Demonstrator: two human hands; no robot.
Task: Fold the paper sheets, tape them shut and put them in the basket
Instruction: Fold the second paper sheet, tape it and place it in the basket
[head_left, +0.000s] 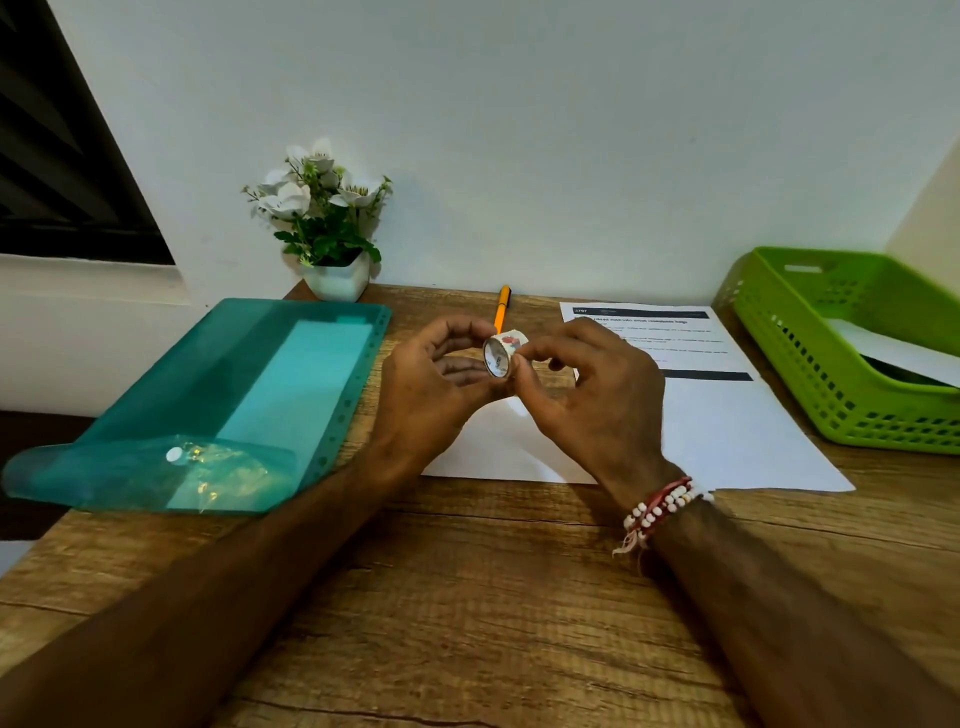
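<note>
From the head view, both hands are raised over the middle of the desk, working a small roll of patterned tape. The left hand cups and pinches the roll; the right hand nips at its rim with thumb and forefinger, probably hunting for the loose end. A white sheet lies under the hands, seemingly folded, not yet taped as far as I can see, and a printed sheet lies flat beyond it toward the back edge. The green basket at the right edge already holds white paper, so some is done; the taping and binning remain here.
</note>
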